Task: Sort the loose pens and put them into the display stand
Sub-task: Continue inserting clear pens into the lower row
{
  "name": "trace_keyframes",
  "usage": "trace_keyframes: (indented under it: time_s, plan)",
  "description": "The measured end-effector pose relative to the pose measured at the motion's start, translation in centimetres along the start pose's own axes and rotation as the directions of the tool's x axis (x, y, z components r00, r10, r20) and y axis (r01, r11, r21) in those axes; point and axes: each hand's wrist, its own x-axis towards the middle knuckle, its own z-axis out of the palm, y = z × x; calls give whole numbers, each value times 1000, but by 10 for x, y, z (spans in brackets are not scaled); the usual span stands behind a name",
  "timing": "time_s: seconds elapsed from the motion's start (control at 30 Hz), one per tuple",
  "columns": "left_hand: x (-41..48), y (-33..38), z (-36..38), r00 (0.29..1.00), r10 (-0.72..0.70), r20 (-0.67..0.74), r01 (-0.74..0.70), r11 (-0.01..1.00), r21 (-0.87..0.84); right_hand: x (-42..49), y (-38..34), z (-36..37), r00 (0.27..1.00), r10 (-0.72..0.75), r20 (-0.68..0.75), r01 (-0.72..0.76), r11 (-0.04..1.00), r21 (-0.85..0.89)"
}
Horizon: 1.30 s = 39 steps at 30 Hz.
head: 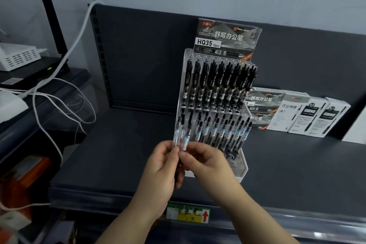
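Note:
A clear acrylic display stand (240, 172) sits on the dark shelf, with a row of black pens (219, 83) in its upper tier and several clear pens with black caps (223, 128) in the lower tier. A grey HQ35 header card (225, 39) tops it. In front of the stand's lower left corner, my left hand (160, 168) grips a small bunch of clear loose pens (179, 136) held upright. My right hand (206, 162) pinches one of those pens at its barrel, fingertips touching the left hand's.
Pen boxes (297, 113) stand in a row to the right of the stand. The dark shelf (118, 150) has a price label (188, 214) on its front edge. At left, a router (29, 73), white cables (65, 93) and a white device sit on a lower surface.

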Motion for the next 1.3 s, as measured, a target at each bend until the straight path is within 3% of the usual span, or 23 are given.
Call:
trace_keyframes:
  time_s: [0.2,0.37,0.47,0.67,0.87,1.1,1.23,1.3]
  plan:
    - [-2,-4,8,999,-6,-33,6,1000,-2,-2,-2,-12,996,32,-84,-39,995,-95]
    - [5,-6,4,984,68,-162,-58,996,69,2,-16,-39,925,-44,-377,23,998,-62]
    - [6,-9,2,968,71,-239,-51,995,90,9,-12,-50,889,-121,-442,37,980,-194]
    - [1,-9,5,955,49,-292,-33,998,60,20,12,-46,927,-153,-343,-58,845,-532]
    - [0,-11,6,938,49,-343,-21,996,85,25,23,-41,964,-101,-248,-80,775,-626]
    - [-1,-12,14,932,54,-358,-17,994,107,27,26,-47,972,-82,-221,-77,776,-626]
    - [0,-13,22,938,47,-344,-19,996,82,18,22,-50,975,-118,-189,2,852,-523]
    - [0,-12,28,947,49,-318,-23,996,87,11,15,-51,995,-59,-75,25,920,-392]
